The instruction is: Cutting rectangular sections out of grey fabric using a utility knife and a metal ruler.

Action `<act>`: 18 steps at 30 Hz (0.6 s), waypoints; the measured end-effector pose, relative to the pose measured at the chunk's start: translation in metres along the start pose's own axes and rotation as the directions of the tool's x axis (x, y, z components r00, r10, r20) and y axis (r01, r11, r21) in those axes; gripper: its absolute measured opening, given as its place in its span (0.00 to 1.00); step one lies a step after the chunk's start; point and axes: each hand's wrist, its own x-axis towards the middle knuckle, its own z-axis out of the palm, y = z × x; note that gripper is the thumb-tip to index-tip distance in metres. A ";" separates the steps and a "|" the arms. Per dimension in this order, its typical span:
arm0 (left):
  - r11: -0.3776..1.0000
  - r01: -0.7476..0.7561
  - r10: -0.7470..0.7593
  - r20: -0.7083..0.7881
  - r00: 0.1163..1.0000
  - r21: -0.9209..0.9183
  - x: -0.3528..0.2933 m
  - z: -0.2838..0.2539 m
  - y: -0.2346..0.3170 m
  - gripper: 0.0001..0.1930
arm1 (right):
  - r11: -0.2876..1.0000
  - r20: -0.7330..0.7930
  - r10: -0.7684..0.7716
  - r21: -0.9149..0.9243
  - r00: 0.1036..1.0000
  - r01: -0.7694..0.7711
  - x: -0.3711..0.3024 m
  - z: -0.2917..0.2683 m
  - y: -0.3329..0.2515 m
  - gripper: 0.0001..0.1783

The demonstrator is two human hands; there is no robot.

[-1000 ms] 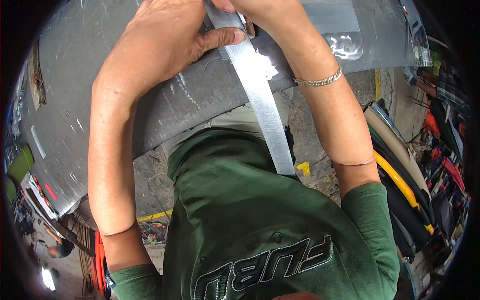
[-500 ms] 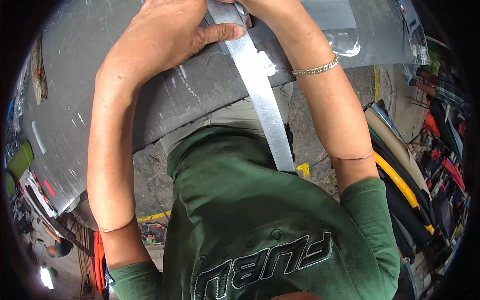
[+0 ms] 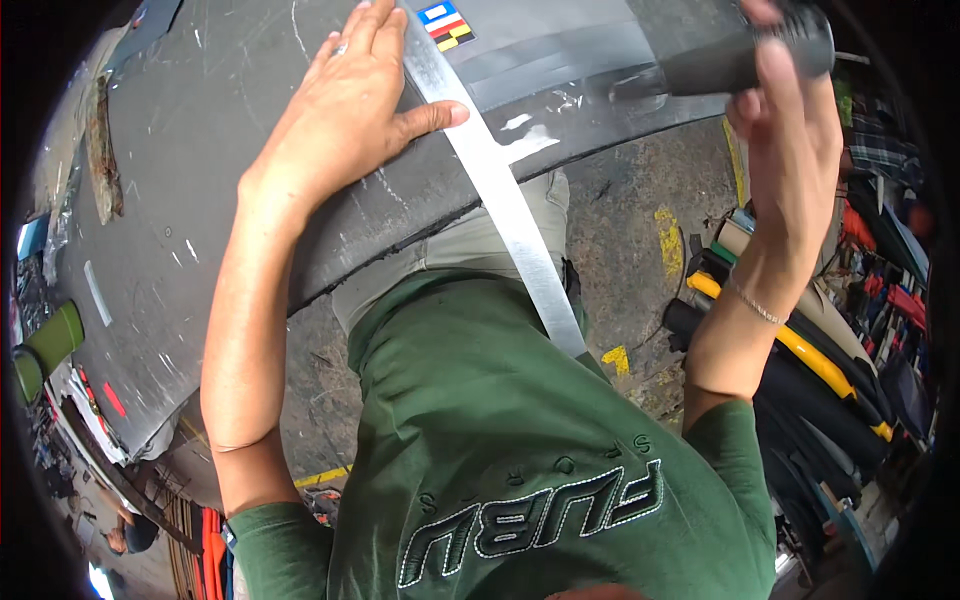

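Note:
My left hand [image 3: 365, 120] lies flat with fingers stretched, its thumb pressing on a long metal ruler [image 3: 515, 220]. The ruler runs slantwise over the dark grey sheet [image 3: 240, 100] and sticks out past its near edge toward my shirt. At the upper right, my right hand [image 3: 790, 150] is raised and wrapped round a thick black-handled tool [image 3: 715, 70]. The tool's narrower end points left; motion blur hides its exact kind. A smooth grey strip [image 3: 550, 65] and a small colour-blocked label [image 3: 446, 26] lie to the right of the ruler.
A rough wooden piece [image 3: 102, 150] and a green cylinder [image 3: 55, 340] rest at the left. Dark rolls and a yellow one [image 3: 815, 368] lean at the right, beside a worn floor [image 3: 630, 200] with yellow marks. Another person [image 3: 130, 535] is at the lower left.
My right hand has swung away from the ruler to the upper right, with the black-handled tool now visible in it. My left hand still presses the ruler; the label has come into sight.

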 end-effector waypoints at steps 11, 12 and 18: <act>0.612 0.371 -0.586 0.085 0.806 0.698 0.010 0.006 0.009 0.52 | 0.386 0.244 0.394 0.831 0.886 -0.401 -0.141 0.017 0.085 0.24; 0.625 0.338 -0.563 0.107 0.819 0.703 0.020 0.004 0.013 0.52 | 0.390 0.284 0.382 0.813 0.879 -0.432 -0.141 0.024 0.079 0.25; 0.723 0.009 -0.333 0.337 0.881 0.690 0.107 0.016 -0.012 0.29 | 0.859 0.046 0.512 -0.008 0.858 -0.512 -0.149 0.029 0.076 0.13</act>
